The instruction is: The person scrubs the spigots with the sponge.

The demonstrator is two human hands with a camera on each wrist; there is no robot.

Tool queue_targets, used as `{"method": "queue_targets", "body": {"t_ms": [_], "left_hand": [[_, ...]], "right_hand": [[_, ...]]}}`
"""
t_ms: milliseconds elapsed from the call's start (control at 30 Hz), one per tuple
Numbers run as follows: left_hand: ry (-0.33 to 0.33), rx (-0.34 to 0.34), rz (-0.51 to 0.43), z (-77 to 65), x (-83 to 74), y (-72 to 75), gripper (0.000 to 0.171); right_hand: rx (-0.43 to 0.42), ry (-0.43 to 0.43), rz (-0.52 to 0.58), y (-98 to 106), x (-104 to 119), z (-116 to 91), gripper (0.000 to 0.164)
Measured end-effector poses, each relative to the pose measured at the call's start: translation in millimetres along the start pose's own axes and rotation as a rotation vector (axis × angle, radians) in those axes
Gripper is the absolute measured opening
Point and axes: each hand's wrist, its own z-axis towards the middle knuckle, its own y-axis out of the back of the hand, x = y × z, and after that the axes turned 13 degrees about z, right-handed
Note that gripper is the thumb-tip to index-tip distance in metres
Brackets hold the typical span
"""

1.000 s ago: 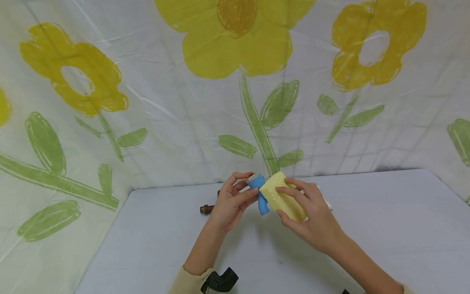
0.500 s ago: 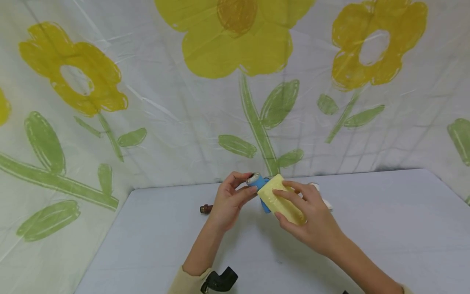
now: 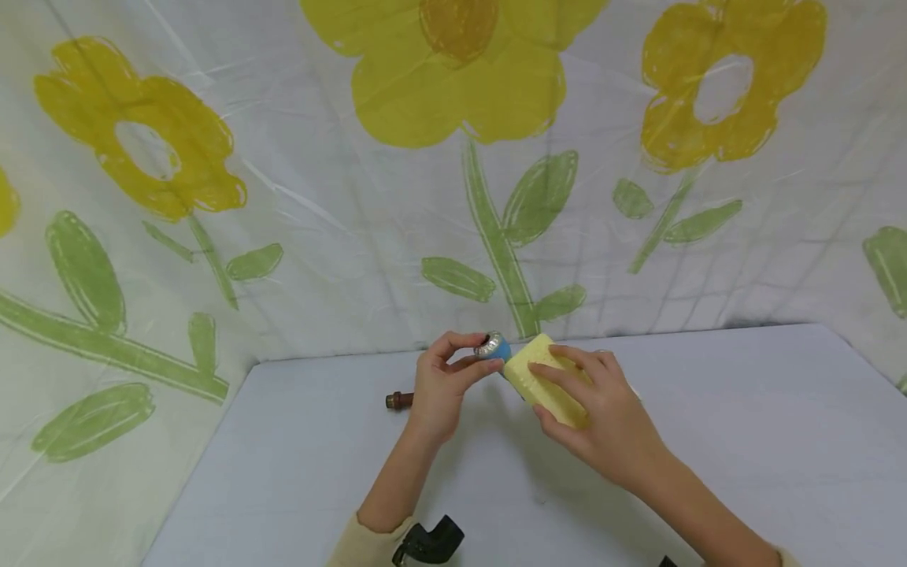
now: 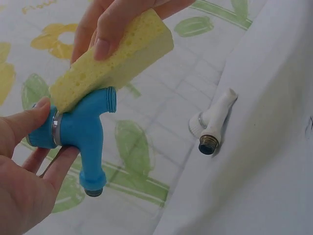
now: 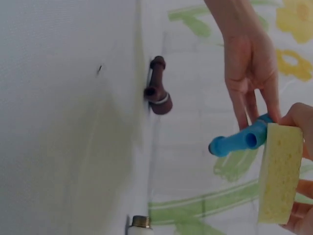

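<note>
Left hand (image 3: 441, 387) pinched blue tap (image 4: 91, 129) at its knob end, off the table (image 3: 283, 472); right hand (image 3: 611, 413) gripped yellow sponge (image 3: 544, 379) against it. Head view: sponge hid most of blue tap, brown tap (image 5: 157, 85) partly behind left hand, white tap (image 4: 218, 115) mostly behind right. Right-wrist view cropped white tap.

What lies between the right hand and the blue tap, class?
In the left wrist view, the yellow sponge lies between the right hand gripping it and the blue tap.

in head view, blue tap (image 3: 503, 350) mostly behind sponge (image 3: 526, 379), brown tap (image 3: 400, 401) mostly behind left hand (image 3: 439, 386)
</note>
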Motion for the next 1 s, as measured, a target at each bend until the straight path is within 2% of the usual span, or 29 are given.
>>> {"method": "queue_targets", "body": {"t_ms": [67,167,300,400,567,733,900,1000], "left_hand": [[-0.006,-0.025,0.002,-0.2,0.2,-1.9,0.031],[-0.003,-0.065,0.010,-0.4,0.8,-5.4,0.025],[0.007,-0.114,0.008,-1.1,0.3,-9.6,0.026],[0.015,-0.137,0.008,-1.6,0.4,-11.3,0.026],[0.011,-0.140,0.037,-3.0,-0.1,-13.2,0.028],[0.005,-0.141,0.056,-3.7,-0.9,-14.0,0.029],[0.007,-0.140,0.034,-3.9,-2.3,-14.1,0.025],[0.020,-0.134,0.041,-3.5,-3.3,-13.4,0.026]], "right_hand": [[-0.003,-0.004,-0.019,-1,-1,0,0.050],[-0.006,0.028,-0.025,-3,-1,-2,0.041],[-0.011,0.079,-0.010,-5,0,-1,0.033],[-0.021,0.077,-0.013,-3,-1,0,0.033],[-0.021,0.070,-0.025,-5,1,-2,0.038],[-0.028,0.095,-0.025,-6,2,-2,0.033],[-0.066,0.097,-0.036,-1,0,2,0.044],[-0.071,0.083,-0.005,-2,1,0,0.044]]}}
